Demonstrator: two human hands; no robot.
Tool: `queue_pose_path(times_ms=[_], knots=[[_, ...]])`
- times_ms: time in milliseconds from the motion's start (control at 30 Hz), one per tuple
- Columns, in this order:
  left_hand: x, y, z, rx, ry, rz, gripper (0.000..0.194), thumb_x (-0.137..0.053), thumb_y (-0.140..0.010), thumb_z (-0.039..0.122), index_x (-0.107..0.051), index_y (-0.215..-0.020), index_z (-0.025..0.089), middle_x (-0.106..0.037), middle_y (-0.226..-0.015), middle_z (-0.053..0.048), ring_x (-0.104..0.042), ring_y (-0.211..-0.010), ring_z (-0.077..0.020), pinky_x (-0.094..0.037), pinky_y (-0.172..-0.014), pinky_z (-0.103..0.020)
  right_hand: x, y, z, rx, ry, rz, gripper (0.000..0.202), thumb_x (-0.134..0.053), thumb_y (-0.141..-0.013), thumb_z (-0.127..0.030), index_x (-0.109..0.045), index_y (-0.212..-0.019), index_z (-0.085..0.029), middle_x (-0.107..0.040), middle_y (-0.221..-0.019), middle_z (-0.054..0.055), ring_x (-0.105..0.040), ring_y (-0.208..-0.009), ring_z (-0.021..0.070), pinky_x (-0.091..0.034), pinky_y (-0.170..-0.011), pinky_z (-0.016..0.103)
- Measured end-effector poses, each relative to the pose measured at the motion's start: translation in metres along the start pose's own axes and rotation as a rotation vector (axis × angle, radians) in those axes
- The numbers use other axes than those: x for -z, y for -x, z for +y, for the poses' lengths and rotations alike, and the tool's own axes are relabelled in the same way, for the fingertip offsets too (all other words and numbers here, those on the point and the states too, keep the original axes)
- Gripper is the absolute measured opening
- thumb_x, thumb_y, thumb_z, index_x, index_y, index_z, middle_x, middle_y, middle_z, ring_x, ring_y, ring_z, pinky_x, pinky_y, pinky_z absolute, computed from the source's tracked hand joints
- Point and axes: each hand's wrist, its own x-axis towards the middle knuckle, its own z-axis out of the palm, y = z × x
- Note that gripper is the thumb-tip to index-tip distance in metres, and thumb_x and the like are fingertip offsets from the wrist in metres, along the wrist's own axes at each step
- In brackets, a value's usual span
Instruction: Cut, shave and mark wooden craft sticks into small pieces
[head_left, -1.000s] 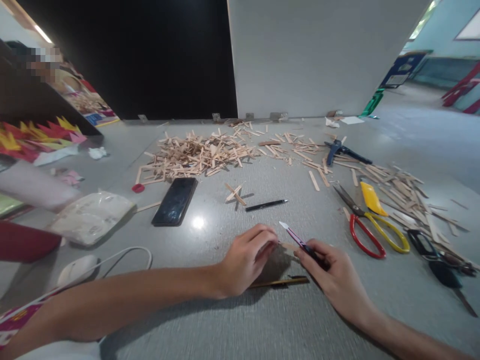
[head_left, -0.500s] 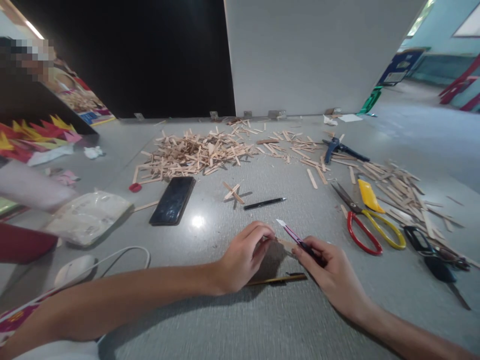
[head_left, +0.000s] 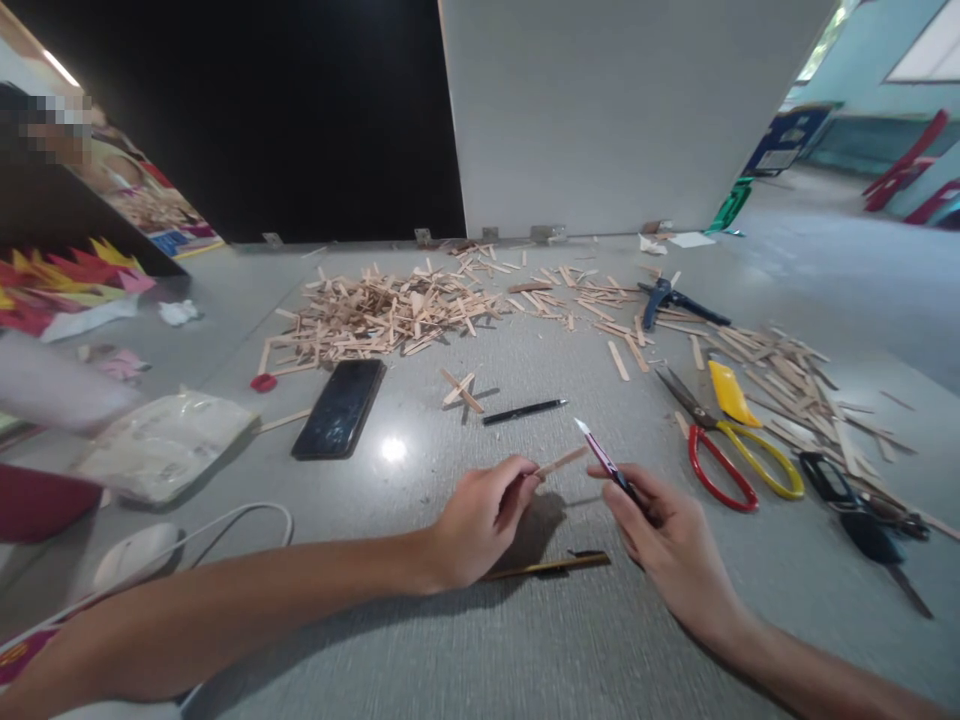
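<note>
Between thumb and fingertips, my left hand (head_left: 480, 520) pinches a thin wooden stick (head_left: 562, 461) that points up and right. My right hand (head_left: 671, 540) is wrapped round a craft knife (head_left: 607, 460), its pale blade pointing up and left near the stick's free end. Beneath the hands a gold-coloured, narrow tool (head_left: 555, 566) lies on the grey table, partly behind my left hand. Farther back are a black pen (head_left: 525, 411) and a few crossed sticks (head_left: 462, 390).
A phone (head_left: 340, 408) and a plastic packet (head_left: 169, 445) lie left. Behind is a pile of wooden pieces (head_left: 390, 310). Scissors (head_left: 724, 450), a yellow object (head_left: 733, 393), blue-handled pliers (head_left: 660, 300) and keys (head_left: 874, 535) lie right. A mouse (head_left: 135, 555) sits lower left.
The knife has come up and right, off the stick. The stick's free end now tilts upward, apart from my right hand. The whole view has shifted slightly.
</note>
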Motion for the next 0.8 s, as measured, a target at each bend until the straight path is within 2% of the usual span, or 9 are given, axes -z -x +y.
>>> queue_pose_path(times_ms=[67,133,267,333,500,800], knots=[[0.0019,-0.0001,0.0019,0.021,0.011,0.019,0.028,-0.042,-0.113,0.025,-0.063,-0.096,0.018,-0.063,-0.061,0.005,-0.052,-0.046,-0.0092,-0.039,-0.049,-0.018,0.002,0.0015,0.0032,0.002,-0.021,0.025,0.044,-0.063,-0.099,-0.055,-0.075,-0.109,-0.014,-0.033,-0.058,-0.01,-0.027,-0.046,0.011,-0.022,-0.038,0.024],[0.0033,0.0,0.0034,0.043,0.03,0.031,0.029,-0.041,-0.113,0.026,-0.062,-0.096,0.018,-0.063,-0.061,0.005,-0.054,-0.047,-0.0092,-0.039,-0.049,-0.017,0.0046,0.0031,0.0034,0.077,0.04,0.038,0.04,-0.059,-0.102,-0.047,-0.077,-0.113,-0.013,-0.038,-0.057,-0.008,-0.032,-0.045,0.0115,-0.025,-0.038,0.023],[0.0046,0.0003,0.0058,0.112,0.092,0.03,0.03,-0.043,-0.112,0.032,-0.063,-0.094,0.019,-0.062,-0.059,0.006,-0.056,-0.049,-0.0099,-0.04,-0.051,-0.018,0.009,0.0055,-0.0025,0.292,0.241,0.001,0.031,-0.056,-0.101,-0.03,-0.081,-0.112,-0.014,-0.069,-0.068,0.001,-0.058,-0.05,0.0126,-0.045,-0.045,0.021],[0.0047,0.0004,0.0066,0.134,0.113,0.031,0.031,-0.044,-0.111,0.034,-0.063,-0.094,0.019,-0.061,-0.059,0.006,-0.057,-0.049,-0.0104,-0.042,-0.052,-0.019,0.0097,0.0065,-0.0048,0.36,0.287,-0.027,0.033,-0.054,-0.102,-0.026,-0.081,-0.115,-0.012,-0.075,-0.072,0.003,-0.063,-0.051,0.0126,-0.05,-0.048,0.021],[0.0053,-0.0004,0.0083,0.142,0.158,0.026,0.03,-0.043,-0.111,0.035,-0.063,-0.097,0.018,-0.059,-0.06,0.006,-0.055,-0.049,-0.0103,-0.041,-0.051,-0.019,0.0089,0.0078,-0.0036,0.423,0.34,-0.052,0.035,-0.053,-0.104,-0.022,-0.08,-0.12,-0.007,-0.055,-0.05,-0.006,-0.046,-0.038,0.0106,-0.036,-0.036,0.02],[0.0074,0.0006,0.0094,0.14,0.152,0.018,0.03,-0.041,-0.111,0.034,-0.062,-0.097,0.018,-0.058,-0.059,0.006,-0.053,-0.048,-0.0102,-0.04,-0.05,-0.019,0.0103,0.0074,0.0001,0.448,0.342,-0.054,0.035,-0.053,-0.104,-0.022,-0.08,-0.121,-0.008,-0.055,-0.05,-0.007,-0.046,-0.038,0.0101,-0.035,-0.035,0.02]])
